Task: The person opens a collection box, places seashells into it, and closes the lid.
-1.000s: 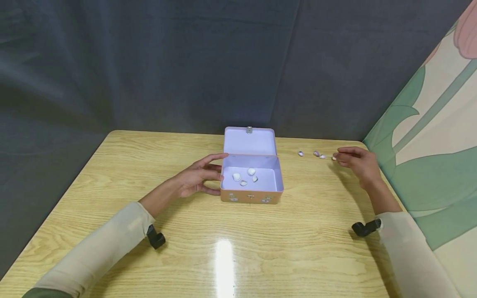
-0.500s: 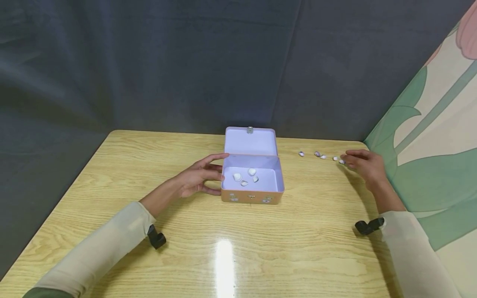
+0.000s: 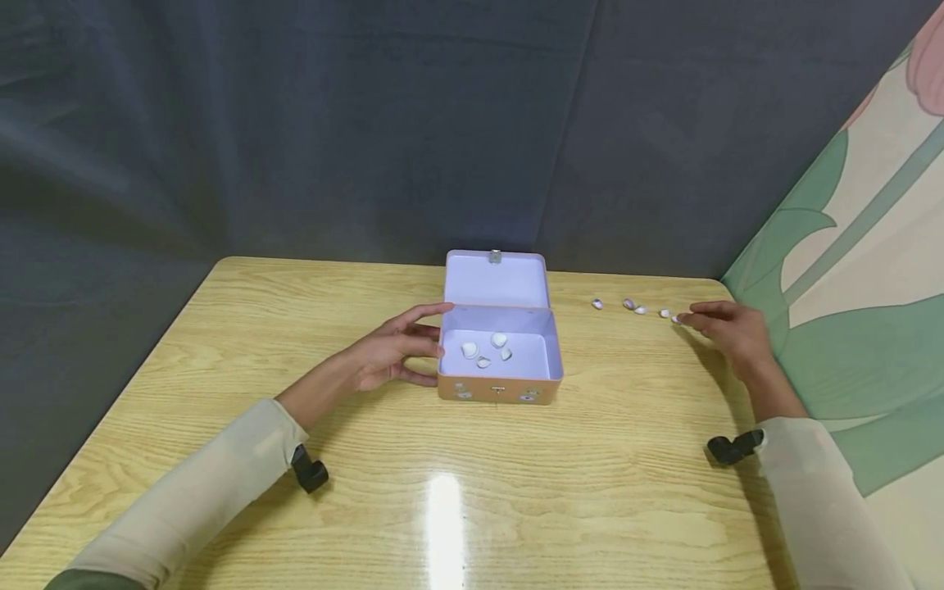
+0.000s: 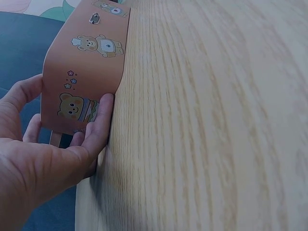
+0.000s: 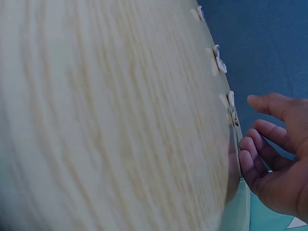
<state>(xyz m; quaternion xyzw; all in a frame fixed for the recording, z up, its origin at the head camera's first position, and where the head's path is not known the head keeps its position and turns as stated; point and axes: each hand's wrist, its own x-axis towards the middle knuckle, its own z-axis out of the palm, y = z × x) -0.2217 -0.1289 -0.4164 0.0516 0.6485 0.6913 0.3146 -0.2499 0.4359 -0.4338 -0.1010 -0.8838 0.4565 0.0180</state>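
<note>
An open tin box (image 3: 497, 392), orange outside with cartoon bears and lilac inside, stands mid-table. Several pale seashells (image 3: 469, 351) lie on its floor. My left hand (image 3: 387, 354) holds the left end of the box, fingers spread along the side and the front corner; the left wrist view shows the hand (image 4: 53, 149) against the bear-printed face. At the right, my right hand (image 3: 730, 332) hovers by the last seashell (image 3: 674, 319) of a row, fingertips close to it. In the right wrist view the thumb stands apart from the loosely bent fingers (image 5: 252, 144), nothing between them.
More small seashells (image 3: 639, 310) form a loose row near the back edge of the wooden table (image 3: 575, 492), right of the box. A dark curtain (image 3: 369, 147) hangs behind the table. A flower-patterned cloth (image 3: 870, 344) borders the right side.
My right hand has shifted to the right along the row, away from the second-to-last seashell, and the last seashell has come into view. The left hand and the box stay put.
</note>
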